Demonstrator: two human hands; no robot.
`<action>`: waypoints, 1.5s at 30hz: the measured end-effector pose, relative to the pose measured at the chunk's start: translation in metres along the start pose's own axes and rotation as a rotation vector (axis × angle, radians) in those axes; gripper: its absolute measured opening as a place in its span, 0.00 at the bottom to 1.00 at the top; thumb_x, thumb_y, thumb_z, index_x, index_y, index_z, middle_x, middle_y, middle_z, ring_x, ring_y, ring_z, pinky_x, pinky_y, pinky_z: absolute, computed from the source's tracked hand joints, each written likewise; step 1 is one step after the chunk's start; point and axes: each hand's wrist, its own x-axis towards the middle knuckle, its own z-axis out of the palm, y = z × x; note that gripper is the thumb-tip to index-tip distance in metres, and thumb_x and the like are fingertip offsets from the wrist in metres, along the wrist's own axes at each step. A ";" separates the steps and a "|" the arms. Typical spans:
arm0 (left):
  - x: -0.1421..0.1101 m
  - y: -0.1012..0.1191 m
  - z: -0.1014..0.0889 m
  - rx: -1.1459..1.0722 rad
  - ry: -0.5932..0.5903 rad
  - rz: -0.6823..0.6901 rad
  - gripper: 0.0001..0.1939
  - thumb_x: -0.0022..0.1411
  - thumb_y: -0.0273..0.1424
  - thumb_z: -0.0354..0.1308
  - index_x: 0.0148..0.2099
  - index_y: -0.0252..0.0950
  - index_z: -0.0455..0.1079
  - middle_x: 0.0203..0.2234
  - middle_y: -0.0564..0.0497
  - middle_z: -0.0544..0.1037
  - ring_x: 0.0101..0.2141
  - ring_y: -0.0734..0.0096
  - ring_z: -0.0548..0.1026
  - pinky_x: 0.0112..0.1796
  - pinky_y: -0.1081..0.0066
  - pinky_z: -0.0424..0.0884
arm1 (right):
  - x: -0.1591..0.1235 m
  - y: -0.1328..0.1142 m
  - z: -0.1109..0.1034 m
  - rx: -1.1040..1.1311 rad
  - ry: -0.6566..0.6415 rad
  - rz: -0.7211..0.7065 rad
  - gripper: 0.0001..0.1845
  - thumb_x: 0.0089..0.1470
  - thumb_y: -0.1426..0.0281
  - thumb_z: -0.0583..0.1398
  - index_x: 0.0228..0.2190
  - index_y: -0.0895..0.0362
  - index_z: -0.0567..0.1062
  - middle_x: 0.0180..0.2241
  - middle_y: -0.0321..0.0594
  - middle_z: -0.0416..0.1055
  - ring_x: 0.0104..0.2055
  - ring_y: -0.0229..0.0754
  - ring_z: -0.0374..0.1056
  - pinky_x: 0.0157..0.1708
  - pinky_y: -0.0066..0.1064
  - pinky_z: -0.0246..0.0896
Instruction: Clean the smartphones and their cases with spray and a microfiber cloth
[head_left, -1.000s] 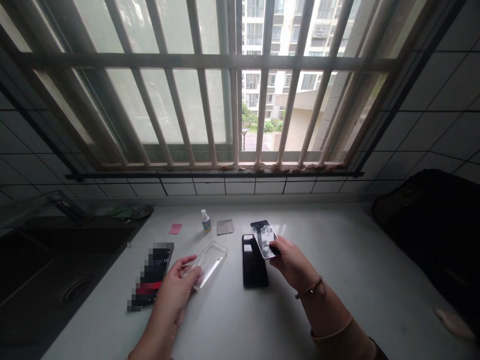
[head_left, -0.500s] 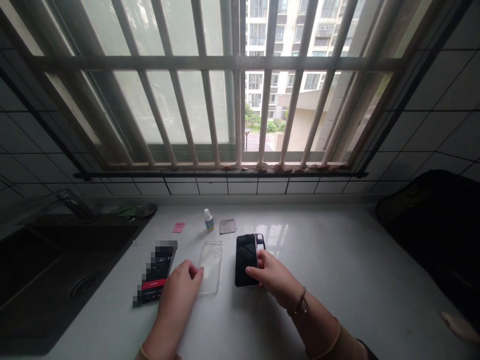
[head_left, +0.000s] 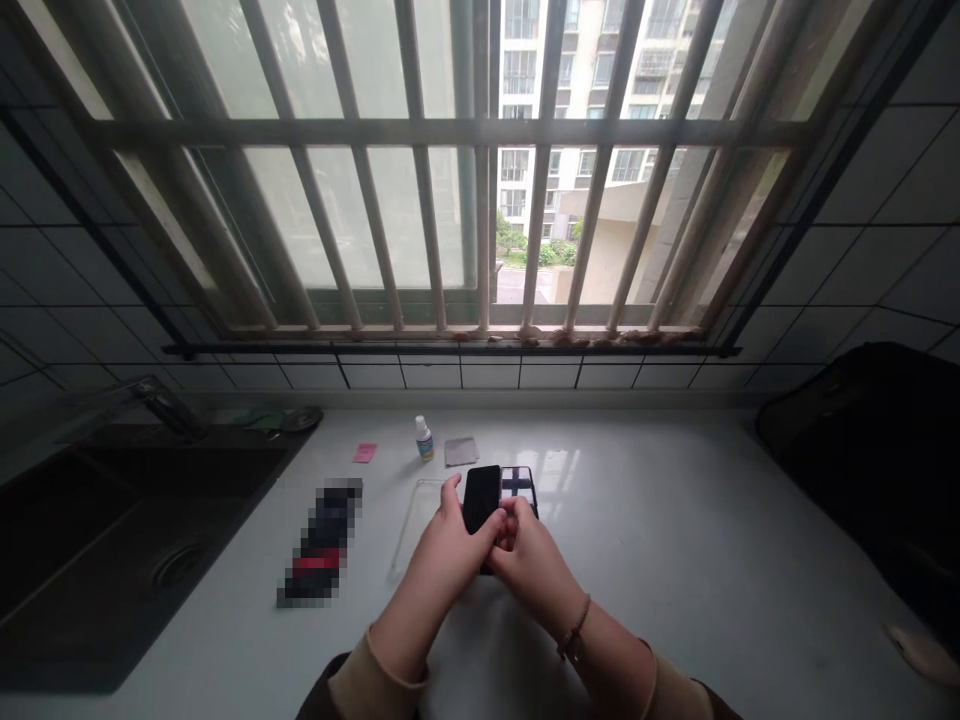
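Just above the pale, smooth tabletop (head_left: 637, 560), the slim black-screened phone (head_left: 481, 496) sits between your two hands, screen up. Its long axis runs away from you towards the barred window (head_left: 450, 210), the far end leaning slightly right; your fingers hide the near end. Your left hand (head_left: 450, 535) holds its left side, thumb across the lower screen. Your right hand (head_left: 531, 550) is curled narrow on its lower right edge.

Partly behind it, a glossy black second phone (head_left: 520, 484) lies lengthwise towards the window. The clear plastic case (head_left: 412, 520) lies left of it, partly hidden by your left hand, its far end slanting right. Beyond stand a small white-capped bottle (head_left: 424, 441), a grey square cloth (head_left: 460, 452) and a pink paper square (head_left: 365, 453).
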 end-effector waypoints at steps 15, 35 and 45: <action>0.025 0.021 -0.004 0.454 0.163 0.036 0.29 0.60 0.40 0.59 0.60 0.33 0.61 0.45 0.33 0.78 0.45 0.46 0.80 0.44 0.61 0.70 | -0.009 -0.005 -0.006 -1.019 0.191 -0.057 0.28 0.59 0.57 0.64 0.56 0.58 0.71 0.61 0.63 0.65 0.60 0.67 0.62 0.52 0.54 0.60; 0.038 0.033 0.032 0.760 0.096 0.032 0.30 0.53 0.35 0.68 0.55 0.28 0.69 0.49 0.30 0.76 0.49 0.43 0.77 0.49 0.59 0.71 | 0.024 0.008 -0.055 -0.867 0.262 0.096 0.48 0.49 0.66 0.65 0.66 0.68 0.54 0.52 0.60 0.65 0.52 0.63 0.71 0.54 0.45 0.66; 0.024 0.025 0.008 0.281 0.103 0.232 0.21 0.75 0.42 0.45 0.48 0.34 0.75 0.43 0.38 0.81 0.46 0.50 0.78 0.47 0.59 0.70 | 0.009 -0.007 -0.036 -0.436 0.311 -0.249 0.41 0.51 0.65 0.66 0.62 0.57 0.55 0.59 0.56 0.62 0.63 0.58 0.66 0.61 0.48 0.66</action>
